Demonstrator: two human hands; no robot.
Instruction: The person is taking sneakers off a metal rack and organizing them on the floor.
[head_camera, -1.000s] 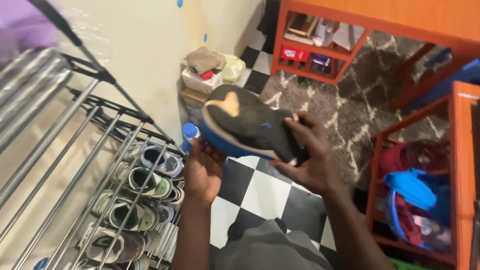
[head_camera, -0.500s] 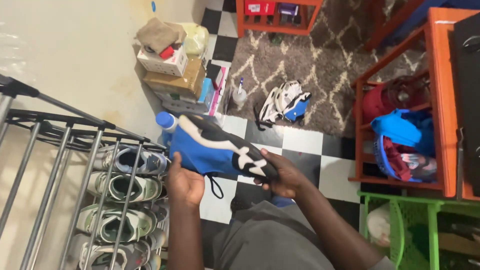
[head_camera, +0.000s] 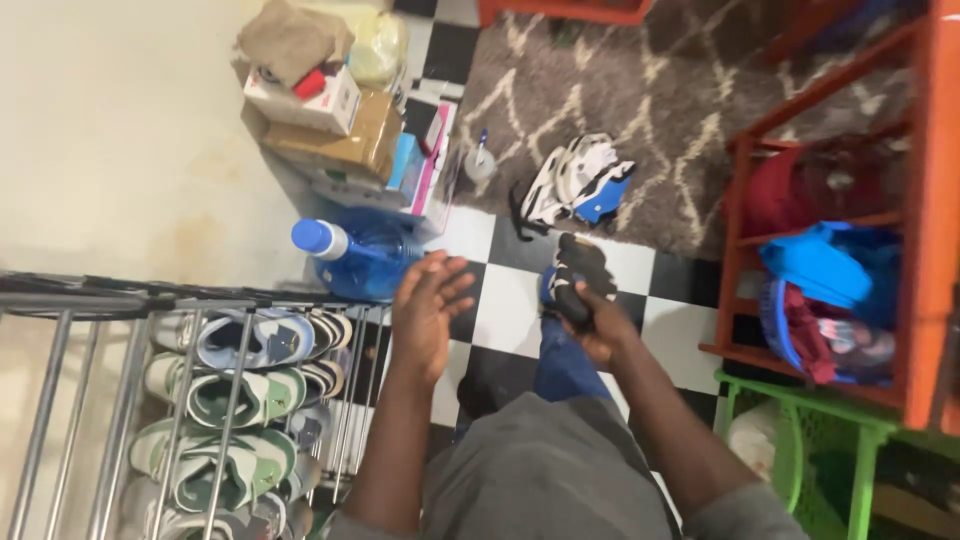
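Observation:
My right hand (head_camera: 598, 325) grips a black and blue sneaker (head_camera: 575, 278) and holds it low over the checkered floor (head_camera: 505, 310). My left hand (head_camera: 428, 310) is empty, fingers spread, hovering beside the metal shoe rack (head_camera: 120, 330). Several pale blue and green sneakers (head_camera: 240, 385) sit on the rack's lower tier. A white, black and blue sneaker (head_camera: 580, 185) lies on the edge of the rug (head_camera: 650, 120), just beyond my right hand.
A large blue water bottle (head_camera: 355, 255) lies by the wall next to stacked boxes (head_camera: 340, 130). Orange shelves (head_camera: 850, 230) with clothes stand at the right, a green rack (head_camera: 830, 440) below them.
My left hand let go of the sneaker and opened. My right hand swung the shoe down and right toward the floor. The view tilted further downward.

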